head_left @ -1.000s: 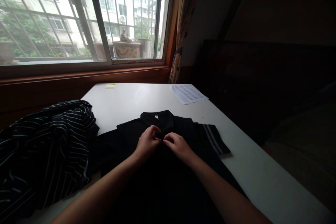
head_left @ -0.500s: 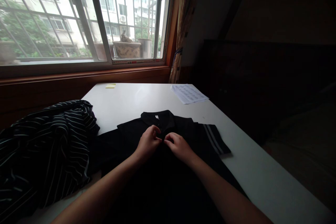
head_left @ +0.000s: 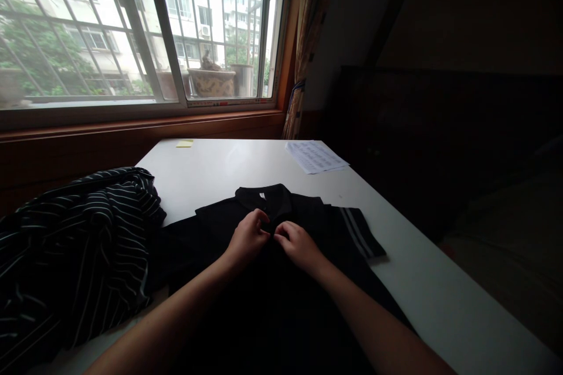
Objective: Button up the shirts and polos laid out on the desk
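Note:
A black short-sleeved shirt (head_left: 308, 208) with a collar lies spread on the white table (head_left: 246, 161), its neck pointing away from me. Two grey stripes cross the cuff of its right-hand sleeve, and a small white label shows inside the collar. My left hand (head_left: 251, 233) pinches the front of the shirt just below the collar. Close beside it, my right hand (head_left: 297, 241) is also closed on the shirt front, thumb against fingers. Whatever small part lies between the fingertips is too dark to make out.
A heap of black-and-white striped cloth (head_left: 94, 228) covers the table's left side. Printed papers (head_left: 315, 157) lie at the far right corner, and a yellow sticky note (head_left: 185, 143) at the far left. Behind the table are a barred window (head_left: 211, 29) and a tied curtain (head_left: 303, 53).
Both hands keep their pinch at the shirt front with hardly any movement. The whole view has shifted very slightly.

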A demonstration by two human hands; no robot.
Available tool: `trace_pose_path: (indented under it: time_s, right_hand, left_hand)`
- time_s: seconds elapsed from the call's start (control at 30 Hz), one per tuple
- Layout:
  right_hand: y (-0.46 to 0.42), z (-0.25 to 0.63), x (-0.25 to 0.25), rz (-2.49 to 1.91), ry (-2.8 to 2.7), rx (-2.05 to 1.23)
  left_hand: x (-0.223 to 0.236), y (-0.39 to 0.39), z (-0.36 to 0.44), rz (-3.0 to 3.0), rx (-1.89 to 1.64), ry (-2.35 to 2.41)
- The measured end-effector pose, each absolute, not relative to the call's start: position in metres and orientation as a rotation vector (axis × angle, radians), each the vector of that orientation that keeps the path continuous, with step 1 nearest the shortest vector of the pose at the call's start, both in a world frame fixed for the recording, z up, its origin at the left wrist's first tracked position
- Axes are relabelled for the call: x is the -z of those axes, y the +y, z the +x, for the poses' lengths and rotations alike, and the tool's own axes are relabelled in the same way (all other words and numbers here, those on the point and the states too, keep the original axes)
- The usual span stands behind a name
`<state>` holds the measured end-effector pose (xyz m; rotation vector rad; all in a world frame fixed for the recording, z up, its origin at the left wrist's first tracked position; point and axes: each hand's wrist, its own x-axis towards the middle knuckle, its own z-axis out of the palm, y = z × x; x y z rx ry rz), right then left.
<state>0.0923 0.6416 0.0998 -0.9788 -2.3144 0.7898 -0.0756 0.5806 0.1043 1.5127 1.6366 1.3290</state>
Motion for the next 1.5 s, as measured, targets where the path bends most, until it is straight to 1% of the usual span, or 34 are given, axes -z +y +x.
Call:
trace_pose_path:
  time_s: [0.63, 0.93, 1.17, 1.5]
  right_hand:
    - [0.6405, 0.0895, -0.0973, -1.014, -2.331, -0.736]
    - [0.6412, 0.0903, -0.0958, -0.996, -2.34, -0.713]
    - [0.6395, 0.0905, -0.0952, -1.0, -2.357, -0.666]
    - [0.6374, 0.0889, -0.0916, -1.016, -2.376, -0.595]
  left_hand:
    - [-0.1022, 0.5809, -0.0761, 1.601, -1.26, 1.726]
    - [-0.0991, 0.5825, -0.0782, 1.673, -1.297, 1.691]
    - [-0.1046, 0.5786, -0.0757, 1.705, -1.155, 1.704]
    - [-0.1032, 0.5788, -0.0763, 1.718, -1.097, 1.774]
